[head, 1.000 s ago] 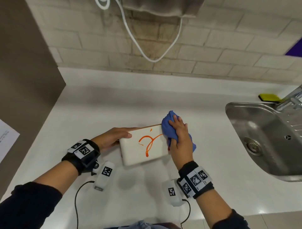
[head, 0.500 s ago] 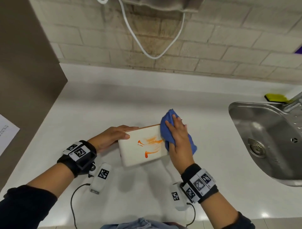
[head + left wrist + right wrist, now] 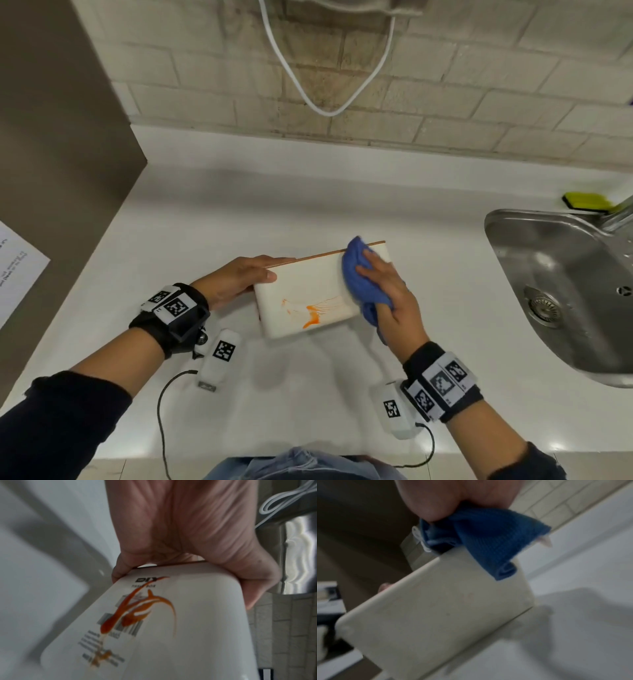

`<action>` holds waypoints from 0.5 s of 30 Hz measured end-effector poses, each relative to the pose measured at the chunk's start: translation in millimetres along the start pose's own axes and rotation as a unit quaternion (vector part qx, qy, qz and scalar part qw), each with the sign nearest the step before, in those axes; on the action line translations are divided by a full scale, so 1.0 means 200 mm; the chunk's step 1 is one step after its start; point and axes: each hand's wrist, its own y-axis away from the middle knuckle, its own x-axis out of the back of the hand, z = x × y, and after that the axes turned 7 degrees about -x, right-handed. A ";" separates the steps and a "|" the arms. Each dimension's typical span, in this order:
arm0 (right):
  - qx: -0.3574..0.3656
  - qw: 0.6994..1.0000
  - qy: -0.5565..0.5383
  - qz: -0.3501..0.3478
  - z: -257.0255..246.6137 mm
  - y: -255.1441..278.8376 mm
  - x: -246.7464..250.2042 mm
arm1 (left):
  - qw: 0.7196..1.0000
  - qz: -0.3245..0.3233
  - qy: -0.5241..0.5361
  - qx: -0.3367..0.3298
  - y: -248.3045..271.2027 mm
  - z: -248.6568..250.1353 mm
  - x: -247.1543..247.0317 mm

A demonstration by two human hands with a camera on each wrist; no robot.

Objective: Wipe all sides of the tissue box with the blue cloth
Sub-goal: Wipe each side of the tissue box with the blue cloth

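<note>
A white tissue box [image 3: 305, 294] stands tilted on the counter, its upper face smeared with thin orange streaks. My left hand [image 3: 239, 282] grips its left end, thumb on the upper face. The left wrist view shows the box's end [image 3: 154, 622] with a printed label, barcode and thick orange smears under my left hand [image 3: 185, 545]. My right hand [image 3: 390, 294] presses the bunched blue cloth [image 3: 359, 281] against the box's right part. In the right wrist view the blue cloth [image 3: 484, 538] hangs from my right hand [image 3: 453, 497] over the box [image 3: 436, 608].
A steel sink [image 3: 565, 291] lies at the right, with a yellow-green sponge [image 3: 587, 200] behind it. A brown cabinet side [image 3: 58, 154] bounds the left. A white cable [image 3: 325, 85] hangs on the brick wall. Wired white sensor units [image 3: 221, 358] dangle under both wrists.
The orange squiggle on the box's upper face has been smeared into faint streaks. My right hand and the cloth swept across that face and now sit at its right part.
</note>
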 end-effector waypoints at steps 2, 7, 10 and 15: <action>-0.019 0.999 0.026 0.015 -0.04 -0.02 -0.04 | 1.000 -0.006 -0.004 -0.002 0.00 -0.01 -0.01; 0.038 0.992 0.089 -0.086 -0.19 0.00 -0.28 | 0.999 0.036 -0.007 0.016 -0.02 -0.04 0.00; 0.060 0.984 0.077 -0.149 -0.24 0.02 -0.37 | 0.998 0.060 -0.022 0.026 -0.02 -0.03 -0.01; 0.084 0.974 0.017 -0.211 -0.22 0.04 -0.35 | 0.997 0.052 -0.038 0.034 0.00 -0.02 0.01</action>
